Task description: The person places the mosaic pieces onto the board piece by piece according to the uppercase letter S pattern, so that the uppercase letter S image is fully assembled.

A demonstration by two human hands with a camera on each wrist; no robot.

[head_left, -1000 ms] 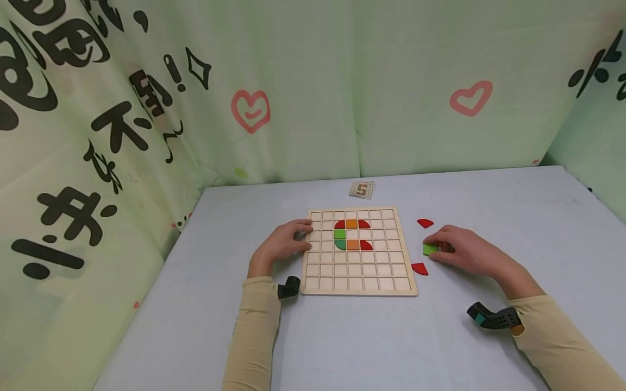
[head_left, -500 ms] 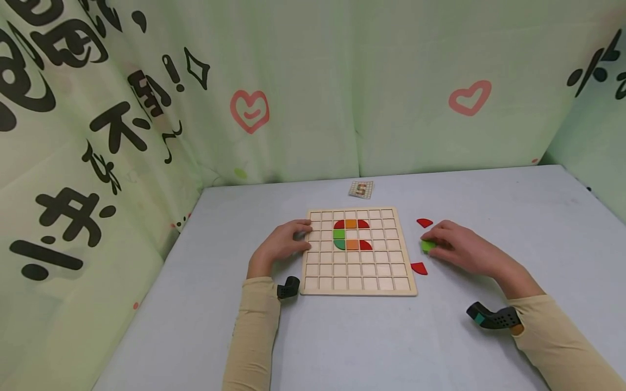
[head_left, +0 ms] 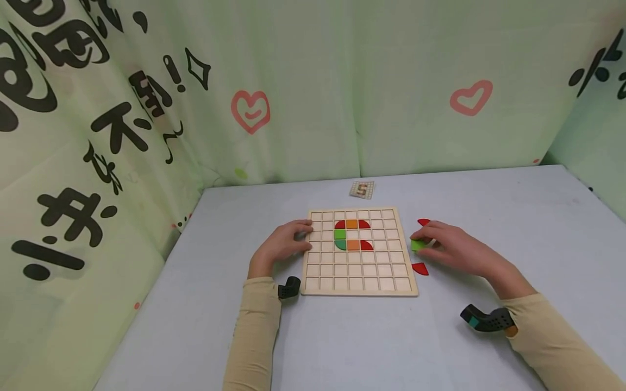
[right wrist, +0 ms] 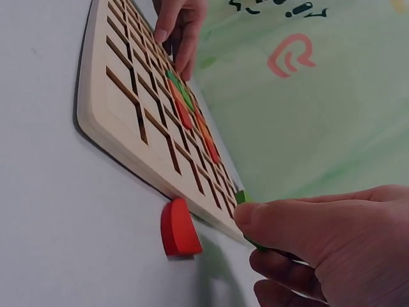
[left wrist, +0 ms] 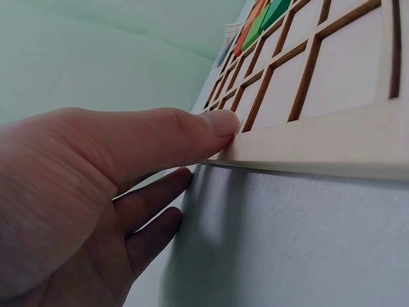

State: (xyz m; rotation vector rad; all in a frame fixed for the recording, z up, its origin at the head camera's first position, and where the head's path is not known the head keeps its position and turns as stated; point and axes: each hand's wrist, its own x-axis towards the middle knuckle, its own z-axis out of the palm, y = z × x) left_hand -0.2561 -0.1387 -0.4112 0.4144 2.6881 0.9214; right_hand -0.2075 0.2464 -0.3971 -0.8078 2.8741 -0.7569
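Note:
A wooden grid board (head_left: 359, 274) lies on the table, with several coloured pieces set in its cells: red quarter-rounds, orange squares (head_left: 352, 224), a light green square (head_left: 339, 234) and a dark green quarter-round (head_left: 340, 244). My left hand (head_left: 281, 244) rests at the board's left edge, thumb and fingertips touching the rim with the fingers spread. Just off the right edge, my right hand (head_left: 457, 247) pinches a light green block (head_left: 417, 245) between thumb and fingers. The right wrist view shows only a corner of that block (right wrist: 240, 197) past the thumb.
One red quarter-round piece (head_left: 419, 269) lies by the board's right edge. Another red piece (head_left: 423, 221) is partly covered by the right hand. Behind the board lies a small pattern card (head_left: 362, 189). A printed curtain (head_left: 303, 146) stands behind the table.
My right hand, pinching the green block, has moved left toward the board's edge and now partly covers the far red piece. The left hand and the board have stayed put.

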